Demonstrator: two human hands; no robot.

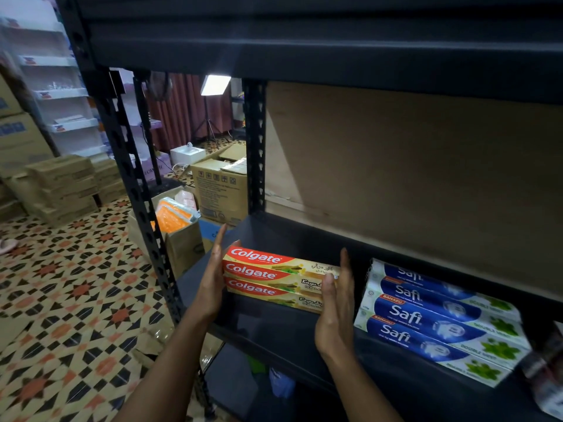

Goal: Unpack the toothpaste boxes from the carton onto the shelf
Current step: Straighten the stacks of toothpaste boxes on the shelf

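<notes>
Evidently the unpacking is partly done: the left hand and right hand, fingers straight, are pressing flat against the two ends of a small stack of Colgate boxes, which is lying on or just above the left front of the shelf. A row of Safi boxes is already lying near it on the right. The toothpaste carton is not showing clearly, so I cannot tell how many boxes are left.
</notes>
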